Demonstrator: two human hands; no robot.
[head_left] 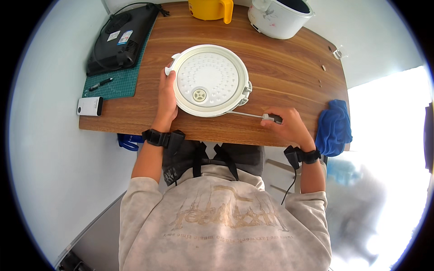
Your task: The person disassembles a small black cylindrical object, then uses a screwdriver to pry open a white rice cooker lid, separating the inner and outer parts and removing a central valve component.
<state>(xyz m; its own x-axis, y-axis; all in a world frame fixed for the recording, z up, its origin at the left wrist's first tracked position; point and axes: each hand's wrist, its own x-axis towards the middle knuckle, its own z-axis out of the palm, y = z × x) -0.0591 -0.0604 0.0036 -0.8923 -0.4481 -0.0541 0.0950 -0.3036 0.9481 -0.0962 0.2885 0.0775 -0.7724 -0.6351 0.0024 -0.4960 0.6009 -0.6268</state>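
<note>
A round white rice cooker lid [208,74] is tilted up over the table, its dimpled inner side showing, with a small round vent [199,95] low on it. My left hand [168,97] grips the lid's left rim, fingers partly hidden behind it, near a latch [171,66]. In my right hand [287,123] is a screwdriver with a grey and black handle [271,119]. Its long thin shaft [246,114] points left, and the tip meets the lid's lower edge. A hinge piece [246,92] juts from the lid's right side.
At the far right of the wooden table [280,67] stands a white rice cooker body [278,18], beside a yellow pot [210,9]. A black appliance [120,40] and a pen [100,84] lie on a green mat [115,83], near a white power bank [90,106]. Right: blue cloth [334,126], small pieces [323,68].
</note>
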